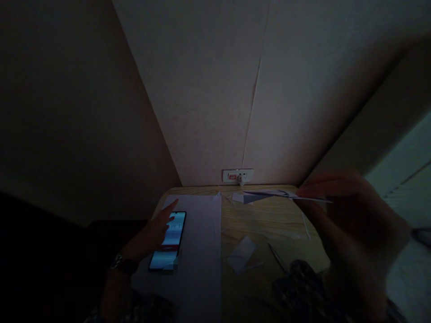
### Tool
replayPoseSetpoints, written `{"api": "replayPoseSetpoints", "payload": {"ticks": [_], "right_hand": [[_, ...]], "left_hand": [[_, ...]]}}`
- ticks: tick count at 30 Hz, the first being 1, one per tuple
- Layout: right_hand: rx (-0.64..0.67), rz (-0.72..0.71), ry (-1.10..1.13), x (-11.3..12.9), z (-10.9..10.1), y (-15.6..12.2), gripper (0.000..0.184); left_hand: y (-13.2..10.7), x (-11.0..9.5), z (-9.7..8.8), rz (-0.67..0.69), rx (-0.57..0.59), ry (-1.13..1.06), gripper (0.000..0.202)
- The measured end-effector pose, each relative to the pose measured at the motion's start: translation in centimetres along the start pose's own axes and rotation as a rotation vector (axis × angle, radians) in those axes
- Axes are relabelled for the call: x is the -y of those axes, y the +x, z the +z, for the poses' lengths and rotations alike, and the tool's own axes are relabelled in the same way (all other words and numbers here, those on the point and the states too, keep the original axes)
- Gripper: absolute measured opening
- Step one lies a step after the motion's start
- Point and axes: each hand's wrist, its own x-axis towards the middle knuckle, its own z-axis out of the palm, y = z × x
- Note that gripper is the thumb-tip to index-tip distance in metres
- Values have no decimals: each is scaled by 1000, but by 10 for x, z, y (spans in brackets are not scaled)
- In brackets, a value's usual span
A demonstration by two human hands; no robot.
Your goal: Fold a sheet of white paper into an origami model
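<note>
My left hand (151, 235), with a watch on the wrist, reaches over a smartphone (173, 235) whose screen is lit. Its fingers are stretched out above the phone; whether they touch it I cannot tell. The phone lies on a large white sheet of paper (202, 251) on the left part of the table. Raised close to the camera at the right, my right hand (350, 220) pinches a thin folded paper (279, 194) between thumb and fingers. The paper is seen nearly edge-on. The scene is dim and the right hand is somewhat blurred.
A small wooden table (269, 224) stands against the wall. White paper scraps (242, 253) lie at its middle, beside a thin pointed metal tool (278, 258) partly hidden by my right sleeve. A wall socket (237, 175) with a plug sits just above the table's back edge.
</note>
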Motion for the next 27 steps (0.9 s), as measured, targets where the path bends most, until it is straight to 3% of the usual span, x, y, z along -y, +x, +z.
{"api": "replayPoseSetpoints", "payload": {"ticks": [4, 8, 10, 13, 15, 20, 22, 27], "right_hand": [[19, 20, -20, 0, -2, 1, 27], [115, 57, -15, -6, 0, 3, 13], [201, 145, -36, -11, 3, 5, 7], [283, 213, -68, -15, 9, 7, 7], [322, 213, -64, -14, 13, 8, 6], [324, 86, -46, -6, 19, 10, 8], [324, 19, -28, -3, 20, 10, 8], [309, -75, -1, 1, 19, 7, 10]], "left_hand": [[1, -15, -15, -74, 30, -17, 56], [5, -62, -30, -77, -33, -125, 54], [8, -94, -31, 4, -126, -222, 45], [15, -134, -23, 180, -120, -327, 34], [20, -150, -13, 227, -121, -392, 34], [30, -157, 3, 317, -191, -405, 31], [30, -158, 3, 395, -256, -361, 19], [27, -162, -7, 500, -333, -299, 23]]}}
